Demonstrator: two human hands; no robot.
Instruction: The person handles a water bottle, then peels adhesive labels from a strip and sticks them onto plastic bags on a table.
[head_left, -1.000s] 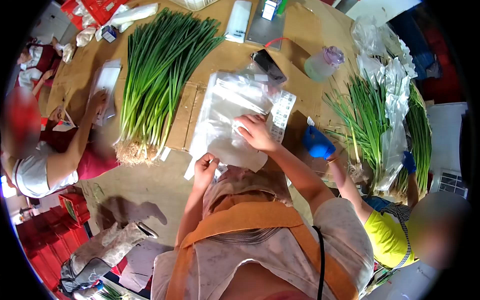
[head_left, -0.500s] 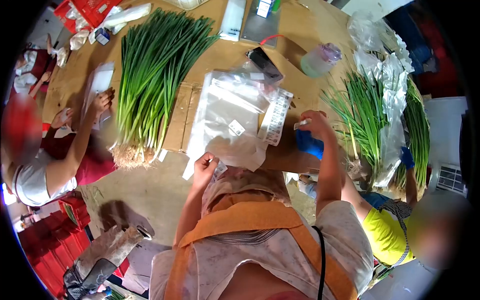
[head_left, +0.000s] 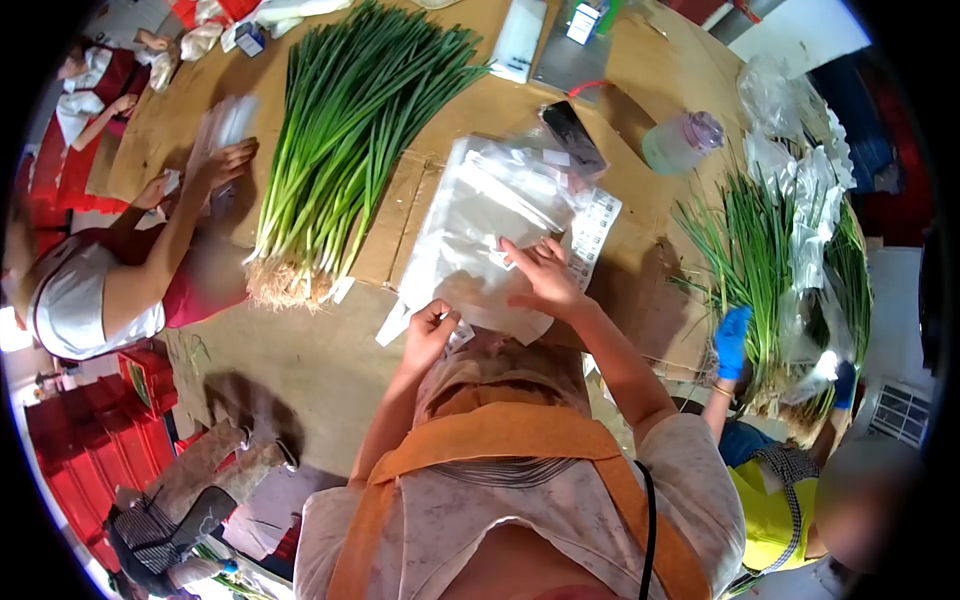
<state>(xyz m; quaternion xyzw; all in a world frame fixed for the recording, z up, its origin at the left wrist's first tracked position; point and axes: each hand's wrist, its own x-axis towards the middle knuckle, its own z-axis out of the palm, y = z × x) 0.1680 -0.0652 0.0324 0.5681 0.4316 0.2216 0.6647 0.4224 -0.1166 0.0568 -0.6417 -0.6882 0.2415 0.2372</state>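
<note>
A stack of clear plastic bags (head_left: 445, 225) lies on the table in front of me. My right hand (head_left: 548, 280) is over the stack, fingers stretched out and apart, its fingertips at a small white label (head_left: 503, 252) on the top bag. At the near edge of the bags, my left hand (head_left: 430, 333) is closed in a pinch on a strip of labels (head_left: 460, 337). Beside the bags on the right lies a printed label sheet (head_left: 594, 235), partly under the plastic.
Leeks or green onions (head_left: 345, 150) lie left of the bags, with another bunch (head_left: 755, 270) at right. A phone (head_left: 573, 135) and a bottle (head_left: 685, 142) stand beyond. A co-worker's blue glove (head_left: 732, 342) touches the right bunch; another person's hand (head_left: 228, 163) handles bags at left.
My right hand has moved left from beside the table edge, where it pinched a small label, onto the bags, and its fingers have spread. The co-worker's blue glove has moved to the right bunch.
</note>
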